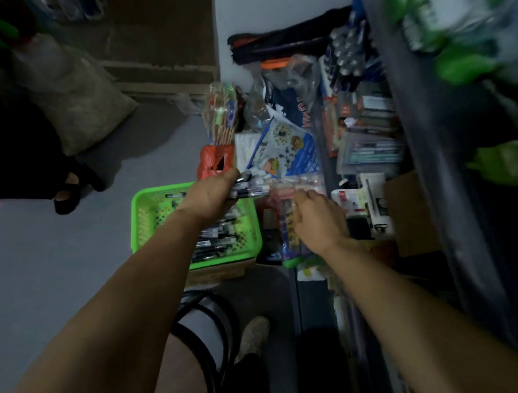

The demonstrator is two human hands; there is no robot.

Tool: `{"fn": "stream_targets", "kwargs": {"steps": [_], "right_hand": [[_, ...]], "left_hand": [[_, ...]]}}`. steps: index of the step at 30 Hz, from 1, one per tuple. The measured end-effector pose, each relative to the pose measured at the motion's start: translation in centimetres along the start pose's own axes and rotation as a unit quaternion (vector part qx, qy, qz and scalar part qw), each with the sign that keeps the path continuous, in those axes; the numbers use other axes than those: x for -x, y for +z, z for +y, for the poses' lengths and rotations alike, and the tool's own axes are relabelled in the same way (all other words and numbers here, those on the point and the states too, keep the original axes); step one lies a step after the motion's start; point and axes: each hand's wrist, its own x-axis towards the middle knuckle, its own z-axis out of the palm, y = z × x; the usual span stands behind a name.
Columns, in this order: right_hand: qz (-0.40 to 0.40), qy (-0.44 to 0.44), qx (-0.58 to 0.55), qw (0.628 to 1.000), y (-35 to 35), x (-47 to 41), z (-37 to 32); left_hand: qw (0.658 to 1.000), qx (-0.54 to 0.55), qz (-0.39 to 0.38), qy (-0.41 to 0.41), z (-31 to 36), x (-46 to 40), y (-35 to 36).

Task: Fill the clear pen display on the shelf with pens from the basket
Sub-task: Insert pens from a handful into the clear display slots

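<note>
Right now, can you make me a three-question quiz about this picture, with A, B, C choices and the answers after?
1. Where is the basket?
A. On a box by the floor
B. On the top shelf
C. In the person's lap

2. What colour is the basket?
A. Red
B. Green
C. Blue

3. What is the left hand doing?
A. Hanging empty
B. Holding a bunch of pens
C. Holding a shoe

Answers:
1 A, it sits low on a brown box beside the grey floor.
2 B, its rim is bright green.
3 B, its fingers wrap around several pens above the basket, while the right hand reaches out open.
</note>
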Motion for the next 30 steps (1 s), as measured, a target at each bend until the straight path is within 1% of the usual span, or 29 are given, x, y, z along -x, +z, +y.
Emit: {"fn": "stream_targets", "kwargs": {"steps": [6,10,15,19,22,25,28,30], "right_hand": [[0.113,0.056,-0.003,0.992,-6.5,6.2,2.0],[0.174,0.083,0.004,0.981,-10.3,11.7,2.0],[0.235,0.141,0.014,0.962,-14.3,18.9,2.9],[0.262,0.177,0.025,0.948,-17.2,24.7,5.0],[0.282,0.227,0.041,0.931,-18.8,28.5,6.8],[0.286,0.268,0.072,0.917,-19.6,32.1,8.7],[0.293,0.312,0.081,0.9,-20.1,35.2,10.4],[0.305,0.33,0.088,0.889,-20.5,36.7,11.3]], "left_hand": [[0.993,0.021,0.049,0.104,8.2,1.6,-3.7],[0.984,0.049,0.06,0.161,12.9,4.1,-5.9],[0.967,0.066,0.063,0.237,19.4,6.5,-8.0],[0.939,0.071,0.052,0.332,25.8,7.6,-9.4],[0.924,0.066,0.046,0.373,30.6,8.4,-9.8],[0.906,0.078,0.036,0.414,35.0,9.0,-9.7],[0.888,0.107,-0.003,0.447,38.8,8.9,-8.9],[0.866,0.143,-0.04,0.477,41.4,9.0,-8.6]]}}
